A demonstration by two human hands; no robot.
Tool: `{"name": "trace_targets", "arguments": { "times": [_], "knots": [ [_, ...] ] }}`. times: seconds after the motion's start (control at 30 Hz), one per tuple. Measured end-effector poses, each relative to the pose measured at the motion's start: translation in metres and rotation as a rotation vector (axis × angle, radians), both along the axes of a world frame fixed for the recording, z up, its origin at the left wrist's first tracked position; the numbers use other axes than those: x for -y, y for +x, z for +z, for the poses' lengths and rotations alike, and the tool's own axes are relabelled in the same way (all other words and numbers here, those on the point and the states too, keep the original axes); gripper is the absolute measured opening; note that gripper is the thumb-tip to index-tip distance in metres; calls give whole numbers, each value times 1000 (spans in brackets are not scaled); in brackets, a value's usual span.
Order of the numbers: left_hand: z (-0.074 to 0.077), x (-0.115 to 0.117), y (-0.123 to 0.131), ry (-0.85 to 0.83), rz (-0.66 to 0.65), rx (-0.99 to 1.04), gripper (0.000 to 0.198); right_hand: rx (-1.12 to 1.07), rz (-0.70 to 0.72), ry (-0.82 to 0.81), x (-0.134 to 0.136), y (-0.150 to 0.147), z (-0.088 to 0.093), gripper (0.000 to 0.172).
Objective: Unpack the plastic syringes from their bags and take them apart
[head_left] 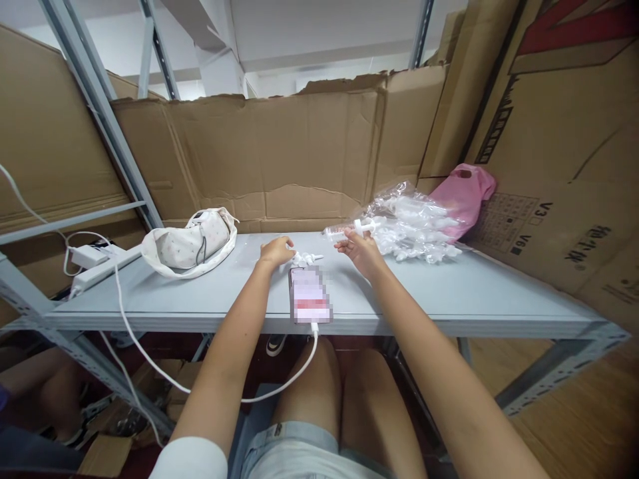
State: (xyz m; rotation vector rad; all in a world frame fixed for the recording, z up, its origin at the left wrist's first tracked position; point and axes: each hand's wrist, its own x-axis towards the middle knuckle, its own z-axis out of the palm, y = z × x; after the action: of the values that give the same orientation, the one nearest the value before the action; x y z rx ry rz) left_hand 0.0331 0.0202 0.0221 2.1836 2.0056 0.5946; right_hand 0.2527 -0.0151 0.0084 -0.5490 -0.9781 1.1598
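My right hand (360, 249) holds a clear plastic syringe (349, 230) with a white plunger, lifted just above the grey table (449, 293). My left hand (275, 252) rests on the table with its fingers closed on small white plastic parts (305, 258) lying in a little heap. A phone (310, 294) lies flat between my forearms near the table's front edge, with a white cable (279, 389) plugged into it. Behind my right hand is a pile of syringes in clear wrappers (414, 223).
A pink plastic bag (464, 193) lies behind the wrappers at the right. A white cloth pouch (192, 241) sits at the left, with a power strip (94, 256) beyond it. Cardboard sheets (279, 153) wall the table's back and sides. Another person's legs (44, 392) show at lower left.
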Motion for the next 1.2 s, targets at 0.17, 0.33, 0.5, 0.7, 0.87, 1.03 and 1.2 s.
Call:
{"name": "trace_targets", "arguments": {
  "times": [0.17,0.33,0.5,0.7,0.87,1.03,1.2],
  "knots": [
    [-3,-2,0,-21,-17,38,35,-37,26,-25,-2,0,1,41],
    [-2,4,2,67,-42,75,45,-37,57,-10,-4,1,-2,36],
    [4,24,18,610,-288,76,43,-34,84,-31,-3,1,-1,37],
    [0,37,45,765,-585,-74,59,33,211,-63,1,-5,0,43],
    [-1,42,48,641,-590,21,48,151,119,-8,-2,-5,-3,40],
    [-1,48,55,381,-533,207,49,95,27,31,-1,-5,1,35],
    [-5,45,61,199,-604,491,46,38,13,35,1,-5,4,27]
  ]
}}
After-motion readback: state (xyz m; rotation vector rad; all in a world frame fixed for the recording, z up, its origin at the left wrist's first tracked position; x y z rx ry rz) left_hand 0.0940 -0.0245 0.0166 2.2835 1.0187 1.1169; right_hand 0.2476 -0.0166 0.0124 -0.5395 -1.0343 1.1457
